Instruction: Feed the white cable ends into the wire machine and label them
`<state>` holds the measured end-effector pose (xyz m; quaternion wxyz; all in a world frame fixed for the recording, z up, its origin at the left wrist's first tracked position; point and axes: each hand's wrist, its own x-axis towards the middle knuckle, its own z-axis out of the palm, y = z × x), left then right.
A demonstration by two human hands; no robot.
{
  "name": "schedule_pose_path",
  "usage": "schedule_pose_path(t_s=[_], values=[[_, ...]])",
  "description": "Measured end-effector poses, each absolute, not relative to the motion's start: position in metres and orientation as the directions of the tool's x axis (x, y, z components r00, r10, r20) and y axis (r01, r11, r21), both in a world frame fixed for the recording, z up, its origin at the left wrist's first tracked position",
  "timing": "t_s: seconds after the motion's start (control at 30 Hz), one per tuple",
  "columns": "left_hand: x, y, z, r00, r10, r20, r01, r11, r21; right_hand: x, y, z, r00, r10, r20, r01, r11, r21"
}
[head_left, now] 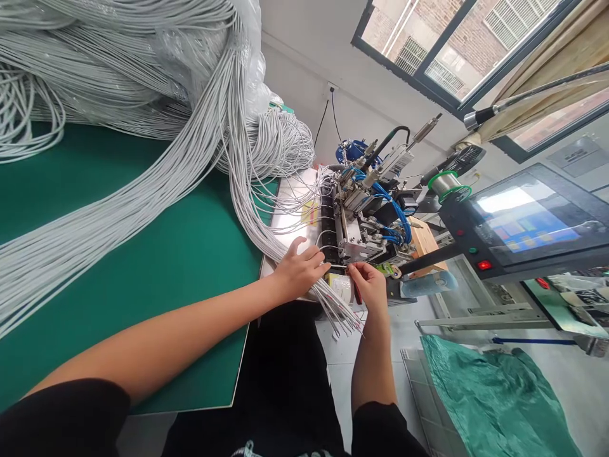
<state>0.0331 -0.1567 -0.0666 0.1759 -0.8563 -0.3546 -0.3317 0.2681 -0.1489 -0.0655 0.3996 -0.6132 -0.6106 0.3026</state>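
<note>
At the front edge of the metal wire machine, the left hand lies flat on a fan of thin, smooth grey cables, its grip released, while the right hand pinches one cable end just beside the machine, above the green table.

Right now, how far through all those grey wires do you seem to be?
Done: several wires already sit in the black holder on the machine. In hand: the left hand rests on a bunch of cable ends, while the right hand pinches something small at the holder. Left: the big grey bundle across the green mat looks mostly untouched.
</note>
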Motion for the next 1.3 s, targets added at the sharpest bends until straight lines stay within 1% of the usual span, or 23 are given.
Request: schedule_pose_path(t_s=[0.13,0.4,0.67,0.8,0.9,1.03,1.1,1.2,1.3], values=[[0.035,-0.155,-0.067,0.534,0.529,0.659,0.737,-0.674,-0.056,0.27,-0.142,-0.074,0.049,0.991,0.122,0.474,0.084,-0.876],[0.037,-0.152,-0.068,0.538,0.583,0.609,0.748,-0.663,-0.025,0.27,-0.133,-0.09,0.002,0.999,0.043,0.331,0.04,-0.943],[0.034,-0.152,-0.068,0.544,0.6,0.587,0.748,-0.664,-0.014,0.255,-0.134,-0.093,0.114,0.991,-0.072,0.075,-0.081,-0.994],[0.034,-0.153,-0.069,0.541,0.599,0.591,0.746,-0.666,-0.007,0.255,-0.139,-0.096,0.121,0.985,-0.12,0.017,-0.123,-0.992],[0.033,-0.154,-0.069,0.532,0.602,0.595,0.748,-0.664,0.003,0.262,-0.146,-0.097,0.139,0.986,-0.091,0.098,-0.105,-0.99],[0.031,-0.154,-0.068,0.542,0.589,0.599,0.737,-0.676,-0.002,0.276,-0.162,-0.088,0.184,0.983,-0.002,0.217,-0.043,-0.975],[0.031,-0.154,-0.068,0.554,0.572,0.605,0.724,-0.69,-0.012,0.283,-0.174,-0.079,0.174,0.984,0.04,0.271,-0.009,-0.963],[0.031,-0.154,-0.068,0.556,0.546,0.626,0.714,-0.699,-0.024,0.293,-0.195,-0.061,0.029,0.996,0.086,0.413,0.066,-0.908],[0.031,-0.155,-0.068,0.561,0.523,0.642,0.705,-0.709,-0.039,0.297,-0.215,-0.045,-0.144,0.987,0.068,0.536,0.136,-0.833]])
